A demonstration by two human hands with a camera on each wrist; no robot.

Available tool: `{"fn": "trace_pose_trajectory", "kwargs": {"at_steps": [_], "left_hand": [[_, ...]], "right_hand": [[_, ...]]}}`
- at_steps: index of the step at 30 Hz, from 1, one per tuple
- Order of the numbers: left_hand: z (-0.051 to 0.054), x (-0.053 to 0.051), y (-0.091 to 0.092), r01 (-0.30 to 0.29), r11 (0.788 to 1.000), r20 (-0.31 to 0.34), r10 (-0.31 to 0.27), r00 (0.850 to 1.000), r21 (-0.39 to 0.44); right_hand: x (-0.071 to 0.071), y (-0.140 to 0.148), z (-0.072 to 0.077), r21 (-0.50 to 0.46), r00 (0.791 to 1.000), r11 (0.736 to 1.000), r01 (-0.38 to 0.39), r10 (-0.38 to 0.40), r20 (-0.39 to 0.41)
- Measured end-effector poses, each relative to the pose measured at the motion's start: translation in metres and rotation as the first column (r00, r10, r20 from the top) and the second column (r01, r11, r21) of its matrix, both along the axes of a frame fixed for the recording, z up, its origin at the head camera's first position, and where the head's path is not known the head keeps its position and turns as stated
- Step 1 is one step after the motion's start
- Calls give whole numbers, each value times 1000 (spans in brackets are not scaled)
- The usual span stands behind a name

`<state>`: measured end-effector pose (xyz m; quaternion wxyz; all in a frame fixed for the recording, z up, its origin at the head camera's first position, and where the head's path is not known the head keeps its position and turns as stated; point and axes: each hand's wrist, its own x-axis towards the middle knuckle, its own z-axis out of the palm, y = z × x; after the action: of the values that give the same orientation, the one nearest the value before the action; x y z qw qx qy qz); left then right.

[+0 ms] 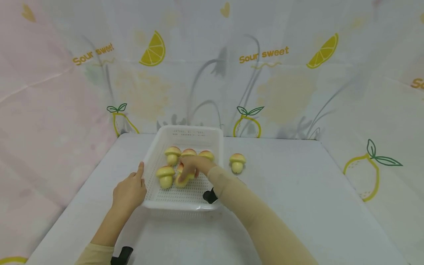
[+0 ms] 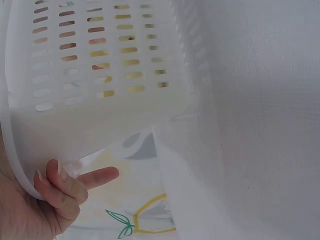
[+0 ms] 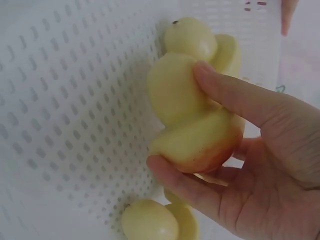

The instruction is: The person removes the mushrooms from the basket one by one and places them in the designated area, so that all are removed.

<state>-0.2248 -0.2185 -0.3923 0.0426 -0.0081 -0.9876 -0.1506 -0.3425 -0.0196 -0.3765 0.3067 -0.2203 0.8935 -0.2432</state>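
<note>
A white perforated plastic basket (image 1: 175, 205) stands on the table with several toy mushrooms inside, yellow with reddish caps. My left hand (image 1: 130, 189) holds its left rim, the index finger pointing along the side; in the left wrist view the other fingers (image 2: 62, 190) curl at the edge. Inside the basket, my right hand (image 1: 193, 164) grips a mushroom (image 3: 175, 90) lying tilted, between thumb and fingers. Beside it sit other mushrooms (image 1: 165, 176), one of them (image 3: 150, 220) low in the right wrist view. The right hand partly covers the mushrooms behind it.
One more mushroom (image 1: 237, 163) stands on the white table (image 1: 298, 198), just right of the basket. A cloth backdrop (image 1: 205, 73) printed with lemons closes off the back and sides. Black wrist-worn pieces show near both forearms.
</note>
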Motion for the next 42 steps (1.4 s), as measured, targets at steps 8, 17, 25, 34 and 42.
{"fn": "trace_pose_trajectory", "kwargs": {"at_steps": [8,17,25,34,42], "left_hand": [[0,1,1,12,1000,-14,-12,1000,-1],[0,1,-1,20,1000,-10,-20,1000,3],[-1,0,0,22,1000,-7,-22,1000,8],[-1,0,-1,17,1000,0,-17,1000,1],[-1,-1,-1,20,1000,-9,-20,1000,-9]], "right_hand": [[-2,18,22,-149,1000,988,-30,30,-3],[-6,40,43,-315,999,949,6,-15,-29],[0,46,61,-383,991,923,38,-84,-105],[9,44,77,-379,963,924,41,-137,-231],[13,52,87,-377,922,926,10,-154,-355]]}}
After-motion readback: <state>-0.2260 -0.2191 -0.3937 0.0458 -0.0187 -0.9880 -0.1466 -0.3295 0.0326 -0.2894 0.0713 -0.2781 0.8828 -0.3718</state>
